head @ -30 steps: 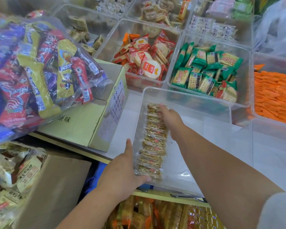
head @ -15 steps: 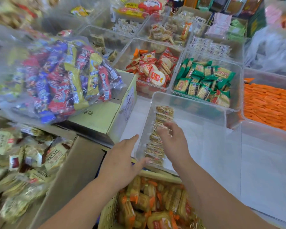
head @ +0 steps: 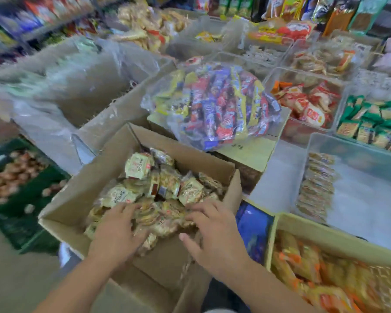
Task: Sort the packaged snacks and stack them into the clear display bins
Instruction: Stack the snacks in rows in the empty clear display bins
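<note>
Left hand (head: pixel 117 231) and right hand (head: pixel 215 236) lie spread wide, gripping nothing, on the snack packets (head: pixel 167 188) in the cardboard box (head: pixel 77 199) at six o'clock; gather a squared handful for the clear bin (head: pixel 366 195) at three o'clock

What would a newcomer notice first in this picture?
The left hand and right hand lie on yellowish snack packs inside an open cardboard box at the lower centre. Behind it, a big clear bag of blue, red and yellow bars sits on a closed carton. To the right, a clear bin holds one row of wrapped snacks.
</note>
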Motion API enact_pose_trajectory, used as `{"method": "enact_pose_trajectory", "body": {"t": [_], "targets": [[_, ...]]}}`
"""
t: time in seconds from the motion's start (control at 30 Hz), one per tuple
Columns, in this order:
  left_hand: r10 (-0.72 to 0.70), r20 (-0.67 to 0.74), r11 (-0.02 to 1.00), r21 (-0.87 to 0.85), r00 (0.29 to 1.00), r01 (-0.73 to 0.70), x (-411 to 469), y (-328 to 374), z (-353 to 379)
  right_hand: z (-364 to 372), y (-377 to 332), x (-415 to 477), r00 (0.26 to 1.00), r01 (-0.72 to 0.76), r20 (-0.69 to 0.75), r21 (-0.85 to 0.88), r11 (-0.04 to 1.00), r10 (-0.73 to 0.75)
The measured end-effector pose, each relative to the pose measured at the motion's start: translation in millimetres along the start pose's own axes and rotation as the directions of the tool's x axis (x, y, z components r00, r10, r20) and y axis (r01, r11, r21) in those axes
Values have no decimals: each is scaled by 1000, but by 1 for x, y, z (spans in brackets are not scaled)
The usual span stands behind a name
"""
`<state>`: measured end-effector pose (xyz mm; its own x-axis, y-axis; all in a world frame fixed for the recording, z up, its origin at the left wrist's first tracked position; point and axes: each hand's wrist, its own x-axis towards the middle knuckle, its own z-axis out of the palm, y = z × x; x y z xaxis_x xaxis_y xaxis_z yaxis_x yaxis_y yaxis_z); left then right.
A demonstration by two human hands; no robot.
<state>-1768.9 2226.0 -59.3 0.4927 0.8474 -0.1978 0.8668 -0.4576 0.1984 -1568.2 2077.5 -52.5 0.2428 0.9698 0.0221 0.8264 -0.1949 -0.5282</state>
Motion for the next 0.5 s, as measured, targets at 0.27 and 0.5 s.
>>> {"method": "enact_pose_trajectory", "body": {"t": [0.27,0.5], "targets": [[108,288,970,180,952,-165,76,-115,-16,49,-38,21,968,-197,73,-365,910,239],[95,537,833,418,838,-362,107,-116,9,54,-48,22,953,-249,36,-469,847,300]]}}
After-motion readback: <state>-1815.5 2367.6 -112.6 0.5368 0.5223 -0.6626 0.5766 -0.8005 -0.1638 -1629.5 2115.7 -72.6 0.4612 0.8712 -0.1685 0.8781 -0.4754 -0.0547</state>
